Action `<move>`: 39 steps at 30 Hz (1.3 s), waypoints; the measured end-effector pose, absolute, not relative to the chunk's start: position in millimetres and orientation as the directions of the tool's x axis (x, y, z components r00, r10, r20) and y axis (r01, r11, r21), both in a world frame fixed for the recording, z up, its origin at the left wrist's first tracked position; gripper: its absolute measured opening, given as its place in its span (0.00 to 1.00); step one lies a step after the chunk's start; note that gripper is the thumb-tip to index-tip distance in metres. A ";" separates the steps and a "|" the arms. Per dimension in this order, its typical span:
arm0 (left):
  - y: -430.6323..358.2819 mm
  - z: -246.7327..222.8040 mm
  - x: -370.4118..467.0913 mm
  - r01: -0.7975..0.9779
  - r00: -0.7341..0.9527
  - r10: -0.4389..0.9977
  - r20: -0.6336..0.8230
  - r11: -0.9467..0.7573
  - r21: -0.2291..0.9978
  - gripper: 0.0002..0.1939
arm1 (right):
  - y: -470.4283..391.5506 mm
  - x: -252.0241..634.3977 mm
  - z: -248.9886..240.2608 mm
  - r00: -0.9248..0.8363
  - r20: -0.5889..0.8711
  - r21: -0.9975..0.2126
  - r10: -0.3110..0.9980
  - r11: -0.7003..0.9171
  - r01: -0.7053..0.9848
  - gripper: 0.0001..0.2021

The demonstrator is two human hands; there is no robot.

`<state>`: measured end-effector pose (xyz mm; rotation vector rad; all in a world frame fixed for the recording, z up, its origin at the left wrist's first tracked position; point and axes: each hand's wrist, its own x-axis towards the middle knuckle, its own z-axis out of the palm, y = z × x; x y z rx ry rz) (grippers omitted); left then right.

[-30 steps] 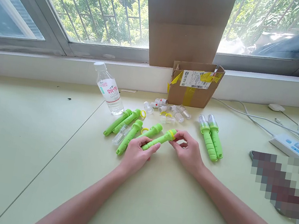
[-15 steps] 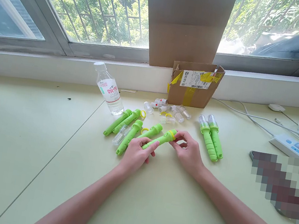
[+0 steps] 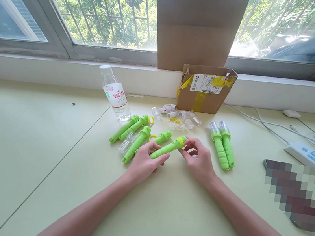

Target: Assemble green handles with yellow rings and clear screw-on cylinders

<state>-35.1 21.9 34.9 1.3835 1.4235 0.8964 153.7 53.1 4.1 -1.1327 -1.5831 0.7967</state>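
My left hand (image 3: 147, 162) is closed around the lower part of a green threaded flashlight handle (image 3: 167, 148), which tilts up to the right. A yellow ring (image 3: 182, 141) sits around the handle's threaded end. My right hand (image 3: 199, 158) pinches at that end with thumb and fingertips, against the ring; the exact contact is partly hidden. Several more green handles (image 3: 135, 145) lie to the left, with a clear ribbed cap (image 3: 127, 142) among them. Another yellow ring (image 3: 152, 137) lies behind my left hand.
Clear caps (image 3: 186, 119) and white inserts lie before a cardboard box (image 3: 201, 97). A water bottle (image 3: 116, 95) stands back left. Two capped green flashlights (image 3: 222, 146) lie right, near a power strip (image 3: 310, 154) with cables. A blurred-out object (image 3: 294, 195) lies far right.
My left thumb has shifted slightly down and right along the handle, showing more of its lower part. The right hand stays at the ringed end, almost unmoved.
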 end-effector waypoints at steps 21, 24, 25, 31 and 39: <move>22.4 36.1 -37.0 0.350 0.044 0.992 -0.114 0.092 0.932 0.16 | 52.0 154.9 9.0 -0.145 0.342 -0.882 0.928 0.370 0.291 0.09; 22.7 36.4 -37.5 0.358 0.055 0.990 -0.127 0.099 0.928 0.17 | 52.5 154.9 7.5 -0.138 0.339 -0.882 0.931 0.366 0.298 0.08; 22.8 36.5 -37.7 0.359 0.061 0.990 -0.129 0.099 0.928 0.17 | 52.6 154.7 6.8 -0.127 0.339 -0.882 0.932 0.362 0.301 0.08; 24.0 36.4 -38.0 0.347 0.086 0.988 -0.126 0.089 0.934 0.18 | 53.3 153.8 4.1 -0.080 0.363 -0.885 0.929 0.370 0.284 0.05; 23.4 34.1 -38.9 0.403 0.122 0.987 -0.102 0.044 0.914 0.24 | 52.6 154.7 4.4 -0.062 0.390 -0.879 0.919 0.392 0.273 0.05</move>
